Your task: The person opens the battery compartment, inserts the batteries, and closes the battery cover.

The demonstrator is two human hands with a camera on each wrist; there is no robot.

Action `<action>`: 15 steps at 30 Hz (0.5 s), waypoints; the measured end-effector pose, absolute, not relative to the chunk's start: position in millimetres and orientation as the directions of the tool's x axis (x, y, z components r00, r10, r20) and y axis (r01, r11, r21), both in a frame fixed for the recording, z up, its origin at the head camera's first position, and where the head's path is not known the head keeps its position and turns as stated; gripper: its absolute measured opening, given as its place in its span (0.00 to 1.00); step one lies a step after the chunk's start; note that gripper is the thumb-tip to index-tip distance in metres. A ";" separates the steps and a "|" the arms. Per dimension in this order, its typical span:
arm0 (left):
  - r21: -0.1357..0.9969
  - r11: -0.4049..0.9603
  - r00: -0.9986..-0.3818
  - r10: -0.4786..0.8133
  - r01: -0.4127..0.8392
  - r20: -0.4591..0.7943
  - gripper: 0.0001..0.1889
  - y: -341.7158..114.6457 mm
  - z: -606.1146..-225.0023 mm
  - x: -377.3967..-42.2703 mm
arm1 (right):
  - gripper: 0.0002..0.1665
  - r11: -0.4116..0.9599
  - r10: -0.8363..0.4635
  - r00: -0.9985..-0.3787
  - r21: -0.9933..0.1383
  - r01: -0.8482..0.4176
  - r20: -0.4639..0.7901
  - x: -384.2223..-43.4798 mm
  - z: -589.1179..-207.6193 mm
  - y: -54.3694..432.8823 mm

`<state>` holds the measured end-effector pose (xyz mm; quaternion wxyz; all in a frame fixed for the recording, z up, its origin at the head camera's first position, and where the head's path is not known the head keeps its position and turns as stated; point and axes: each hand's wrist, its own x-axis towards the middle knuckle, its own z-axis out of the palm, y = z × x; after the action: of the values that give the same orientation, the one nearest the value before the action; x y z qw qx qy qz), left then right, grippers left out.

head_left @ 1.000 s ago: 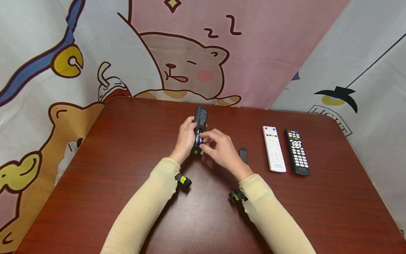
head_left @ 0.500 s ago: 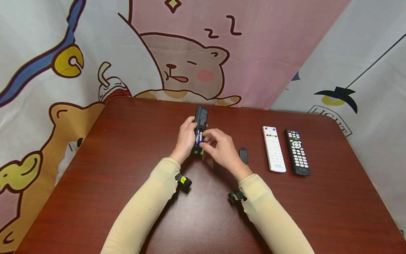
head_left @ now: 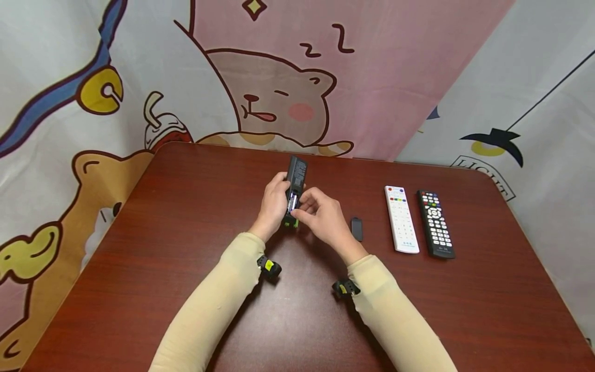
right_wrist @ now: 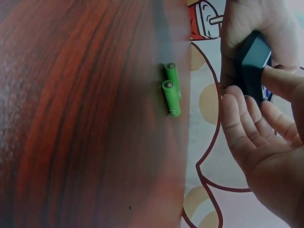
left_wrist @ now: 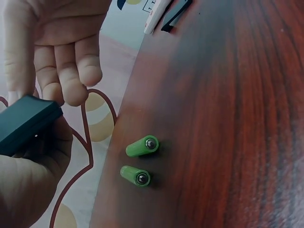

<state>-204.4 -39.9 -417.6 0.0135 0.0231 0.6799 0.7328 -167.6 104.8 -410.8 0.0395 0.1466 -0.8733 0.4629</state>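
Observation:
My left hand (head_left: 272, 202) grips a black remote control (head_left: 297, 173), back side up, its battery compartment uncovered. Batteries (head_left: 292, 202) with silvery and blue casings lie side by side in the compartment. At its lower end, my right hand (head_left: 321, 211) presses with the thumb, the forefinger close to the remote's right edge and the other fingers spread loosely. Under the remote on the table are two green batteries (head_left: 291, 222), also visible in the left wrist view as a pair of green cells (left_wrist: 137, 160). In the right wrist view, the remote's dark end (right_wrist: 255, 54) hides most of the compartment.
A small black battery cover (head_left: 356, 229) lies right of my right hand. Farther right, a white remote control (head_left: 402, 219) and another black remote control (head_left: 435, 223) lie buttons up on the brown table (head_left: 195, 196). A cartoon-printed curtain (head_left: 372, 77) hangs behind the table.
My right forefinger has drawn back off the batteries toward the remote's right edge, leaving more of them in sight. The thumb stays at their lower end. The left hand keeps its grip.

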 end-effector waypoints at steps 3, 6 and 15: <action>0.997 -0.076 -0.998 0.056 0.017 0.022 0.19 -39.5 -417.6 -204.2 | 0.15 0.530 -0.210 -0.961 -0.806 -0.265 0.179 -168.1 -411.4 105.1; 0.997 -0.077 -0.997 0.067 0.018 0.023 0.19 -39.6 -417.0 -204.0 | 0.15 0.526 -0.200 -0.968 -0.817 -0.238 0.153 -169.2 -411.8 105.5; 0.994 -0.104 -0.997 0.075 0.026 0.033 0.19 -40.9 -416.5 -204.5 | 0.16 0.535 -0.181 -0.978 -0.825 -0.184 0.101 -170.4 -410.8 105.6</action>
<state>-204.5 -40.9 -416.5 0.0166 0.0375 0.6690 0.7422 -170.4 105.6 -410.8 0.0014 0.1042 -0.8761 0.4707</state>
